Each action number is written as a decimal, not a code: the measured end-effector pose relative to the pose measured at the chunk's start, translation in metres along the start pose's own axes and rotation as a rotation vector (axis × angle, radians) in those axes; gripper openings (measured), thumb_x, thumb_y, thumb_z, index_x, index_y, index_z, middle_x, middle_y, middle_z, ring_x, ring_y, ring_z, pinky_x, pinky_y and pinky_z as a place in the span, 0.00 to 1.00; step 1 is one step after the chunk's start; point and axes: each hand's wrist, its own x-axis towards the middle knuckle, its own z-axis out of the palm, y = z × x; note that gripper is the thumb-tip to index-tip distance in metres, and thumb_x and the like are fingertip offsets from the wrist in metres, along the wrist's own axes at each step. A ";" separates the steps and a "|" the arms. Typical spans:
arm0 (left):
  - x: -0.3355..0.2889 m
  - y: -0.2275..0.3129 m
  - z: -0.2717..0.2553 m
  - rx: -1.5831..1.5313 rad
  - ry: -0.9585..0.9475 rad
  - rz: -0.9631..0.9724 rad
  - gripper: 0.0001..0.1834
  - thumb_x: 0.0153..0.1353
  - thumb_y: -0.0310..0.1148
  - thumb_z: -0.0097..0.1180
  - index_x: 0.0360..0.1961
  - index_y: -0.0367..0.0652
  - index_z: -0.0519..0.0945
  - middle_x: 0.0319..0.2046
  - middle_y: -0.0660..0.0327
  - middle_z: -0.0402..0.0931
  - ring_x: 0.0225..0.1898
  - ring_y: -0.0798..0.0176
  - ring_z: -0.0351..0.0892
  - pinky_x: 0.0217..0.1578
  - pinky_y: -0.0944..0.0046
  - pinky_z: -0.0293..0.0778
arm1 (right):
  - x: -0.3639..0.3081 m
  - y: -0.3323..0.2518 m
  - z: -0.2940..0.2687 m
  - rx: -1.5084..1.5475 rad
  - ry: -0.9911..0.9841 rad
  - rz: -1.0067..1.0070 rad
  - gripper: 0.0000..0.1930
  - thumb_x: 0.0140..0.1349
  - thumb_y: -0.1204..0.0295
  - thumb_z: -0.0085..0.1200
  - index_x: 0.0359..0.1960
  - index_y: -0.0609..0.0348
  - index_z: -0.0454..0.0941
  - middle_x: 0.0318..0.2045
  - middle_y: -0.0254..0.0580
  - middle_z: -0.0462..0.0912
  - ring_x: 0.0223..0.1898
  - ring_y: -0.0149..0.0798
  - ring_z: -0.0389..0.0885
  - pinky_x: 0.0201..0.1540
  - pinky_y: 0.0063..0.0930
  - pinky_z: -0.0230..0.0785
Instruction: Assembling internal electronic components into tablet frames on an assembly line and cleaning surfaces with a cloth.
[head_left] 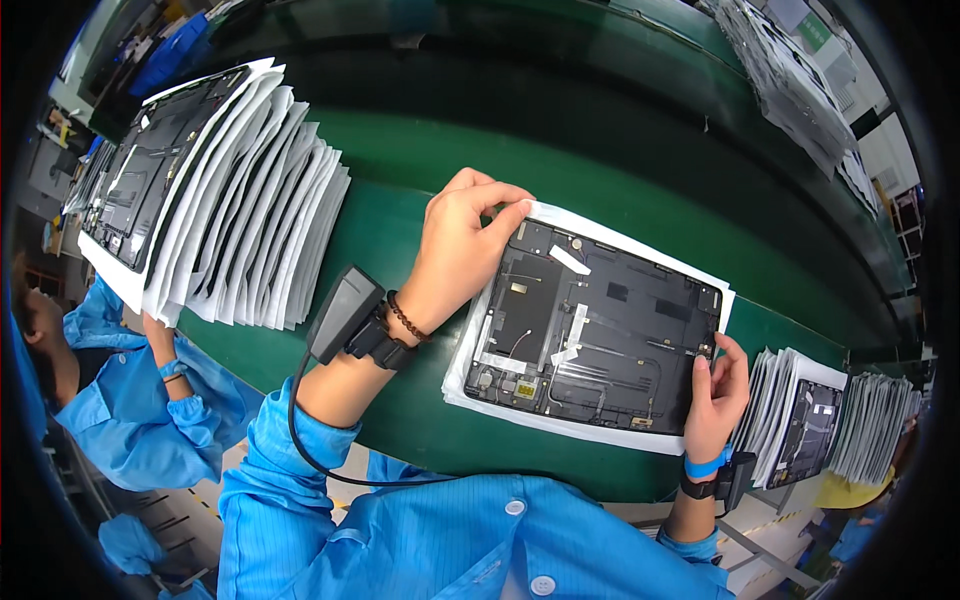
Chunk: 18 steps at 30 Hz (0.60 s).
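Note:
In front of me a black tablet back housing (pixel 640 310) lies inside-up on a white sheet (pixel 590 432) on the green bench. Small cables, white tape strips and a yellow patch show on its inner face. My left hand (pixel 465 240) is closed, thumb and forefinger pinching the sheet's upper left corner beside the housing. At the right edge, my right hand (pixel 718 395) has its thumb on the housing's rim and its fingers bent around that side. Whether those fingers also grip the sheet cannot be made out. Each wrist wears a strapped black device.
At the left rises a tall stack of housings layered with white sheets (pixel 270 200); a person in blue (pixel 150 390) stands beside it. Another layered stack (pixel 790 410) is at the right. Plastic-wrapped sheets (pixel 790 90) lie on the upper right shelf. A black cable (pixel 310 455) trails from my left wrist.

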 end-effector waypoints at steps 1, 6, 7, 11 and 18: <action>0.000 0.002 -0.001 0.006 0.021 0.054 0.06 0.62 0.27 0.65 0.39 0.39 0.88 0.32 0.61 0.79 0.34 0.68 0.77 0.35 0.67 0.74 | 0.000 0.000 0.001 0.034 0.012 -0.014 0.16 0.64 0.77 0.60 0.53 0.63 0.78 0.24 0.25 0.59 0.24 0.20 0.53 0.25 0.19 0.45; -0.004 0.002 -0.002 0.016 0.063 0.237 0.05 0.62 0.24 0.62 0.37 0.37 0.87 0.33 0.58 0.83 0.34 0.64 0.78 0.35 0.65 0.74 | -0.003 0.006 0.001 0.106 0.018 -0.014 0.17 0.65 0.78 0.58 0.56 0.63 0.76 0.26 0.24 0.60 0.26 0.20 0.55 0.27 0.17 0.46; -0.004 0.005 -0.002 -0.008 0.069 0.227 0.04 0.63 0.23 0.61 0.36 0.36 0.86 0.32 0.58 0.83 0.35 0.62 0.79 0.36 0.64 0.74 | -0.004 0.007 0.001 0.127 0.017 -0.008 0.17 0.65 0.79 0.57 0.56 0.63 0.76 0.27 0.24 0.60 0.27 0.19 0.55 0.28 0.16 0.46; -0.003 0.010 -0.004 0.111 0.118 0.371 0.02 0.61 0.21 0.61 0.35 0.36 0.84 0.31 0.57 0.83 0.34 0.58 0.79 0.36 0.62 0.75 | -0.005 0.009 0.002 0.157 0.017 0.010 0.18 0.65 0.80 0.56 0.57 0.63 0.75 0.29 0.25 0.61 0.28 0.19 0.56 0.29 0.15 0.47; 0.001 0.009 -0.002 0.226 0.163 0.465 0.02 0.59 0.20 0.61 0.33 0.36 0.83 0.30 0.58 0.83 0.33 0.54 0.78 0.36 0.59 0.74 | -0.001 0.005 0.004 0.177 0.029 0.017 0.18 0.65 0.80 0.56 0.57 0.63 0.74 0.29 0.25 0.60 0.28 0.20 0.56 0.29 0.15 0.48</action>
